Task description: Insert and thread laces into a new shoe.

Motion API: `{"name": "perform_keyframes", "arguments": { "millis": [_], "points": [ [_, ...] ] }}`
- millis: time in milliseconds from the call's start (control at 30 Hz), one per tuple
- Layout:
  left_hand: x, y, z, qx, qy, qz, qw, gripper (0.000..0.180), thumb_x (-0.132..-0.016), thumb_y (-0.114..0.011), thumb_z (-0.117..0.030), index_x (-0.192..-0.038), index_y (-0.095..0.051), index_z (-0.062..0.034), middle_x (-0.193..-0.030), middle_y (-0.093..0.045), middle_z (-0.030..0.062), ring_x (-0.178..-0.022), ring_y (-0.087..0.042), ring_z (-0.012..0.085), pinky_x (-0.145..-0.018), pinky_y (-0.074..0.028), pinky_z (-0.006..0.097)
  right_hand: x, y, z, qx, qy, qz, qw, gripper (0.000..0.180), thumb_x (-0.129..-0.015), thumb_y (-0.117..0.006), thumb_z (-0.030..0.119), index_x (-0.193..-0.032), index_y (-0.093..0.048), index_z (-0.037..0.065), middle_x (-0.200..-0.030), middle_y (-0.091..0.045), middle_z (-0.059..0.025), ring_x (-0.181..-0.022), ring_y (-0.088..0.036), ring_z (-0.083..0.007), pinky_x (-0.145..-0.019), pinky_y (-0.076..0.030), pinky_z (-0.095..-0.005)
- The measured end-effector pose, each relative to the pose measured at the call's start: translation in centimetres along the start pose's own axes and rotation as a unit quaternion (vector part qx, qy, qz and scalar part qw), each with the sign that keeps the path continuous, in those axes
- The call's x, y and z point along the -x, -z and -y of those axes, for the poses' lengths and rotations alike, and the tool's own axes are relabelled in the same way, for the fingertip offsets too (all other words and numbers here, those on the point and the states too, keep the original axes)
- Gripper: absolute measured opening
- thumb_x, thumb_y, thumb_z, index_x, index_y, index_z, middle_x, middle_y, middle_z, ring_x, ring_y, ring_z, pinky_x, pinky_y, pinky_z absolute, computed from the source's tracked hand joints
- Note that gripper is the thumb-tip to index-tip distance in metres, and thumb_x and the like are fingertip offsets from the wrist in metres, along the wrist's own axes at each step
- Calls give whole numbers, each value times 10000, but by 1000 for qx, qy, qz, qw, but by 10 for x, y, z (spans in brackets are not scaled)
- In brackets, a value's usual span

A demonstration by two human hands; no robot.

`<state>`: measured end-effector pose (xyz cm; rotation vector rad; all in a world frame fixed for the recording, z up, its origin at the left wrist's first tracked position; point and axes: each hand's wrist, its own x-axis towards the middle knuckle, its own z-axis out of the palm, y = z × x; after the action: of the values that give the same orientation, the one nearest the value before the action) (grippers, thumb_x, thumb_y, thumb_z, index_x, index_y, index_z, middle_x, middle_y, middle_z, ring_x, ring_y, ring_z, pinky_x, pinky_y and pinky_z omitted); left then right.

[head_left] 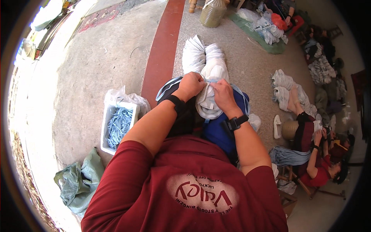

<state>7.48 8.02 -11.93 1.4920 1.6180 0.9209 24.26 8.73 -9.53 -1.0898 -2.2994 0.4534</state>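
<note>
My left hand (pixel 191 85) and my right hand (pixel 224 95) are close together over my lap, fingers pinched. Between them runs a thin light blue strip (pixel 211 81), gripped by both. It crosses the top of a white bundle (pixel 208 104), which looks like nested cloth pieces, perhaps shoe uppers. The bundle rests on my lap, and more of the stacked white pieces (pixel 215 63) stretch away in front of it. Further light blue strips (pixel 169 86) hang over my left thigh. The exact hold of the fingertips is too small to make out.
At my left, a white foam box (pixel 136 116) holds many light blue strips, beside a crumpled green sack (pixel 79 183). On the right, a person in red (pixel 315 170) sits near a white shoe (pixel 277 127). Ahead stand a ribbed container (pixel 213 14) and white cloth piles (pixel 268 31).
</note>
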Motion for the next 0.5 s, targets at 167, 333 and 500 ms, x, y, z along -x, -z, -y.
{"name": "perform_keyframes", "arguments": {
  "millis": [167, 333, 500],
  "points": [
    [9, 3, -18, -89, -13, -34, 995, 192, -742, -636, -220, -743, -666, -30, -743, -641, 189, -714, -634, 321, -667, -497, 393, 1, -10, -8, 1, -10, -34, 999, 184, -760, -540, 31, -879, -679, 45, -776, -564, -165, -772, -564, -330, -686, -446, -405],
    [17, -5, -23, -265, -131, 10, 955, 281, -817, -498, -248, -759, -635, -10, -770, -625, 220, -725, -616, 367, -676, -489, 433, 0, -12, -5, 19, -21, -39, 999, 168, -748, -544, 46, -849, -679, 56, -777, -570, -149, -779, -557, -319, -702, -438, -406],
    [12, -3, -22, -288, -122, 48, 949, 211, -751, -549, -189, -757, -660, -8, -778, -638, 210, -746, -635, 338, -680, -504, 409, -8, -10, 9, 79, -47, -10, 996, 113, -733, -544, 63, -755, -653, 47, -762, -569, -128, -801, -548, -300, -710, -425, -408]
  ]
}}
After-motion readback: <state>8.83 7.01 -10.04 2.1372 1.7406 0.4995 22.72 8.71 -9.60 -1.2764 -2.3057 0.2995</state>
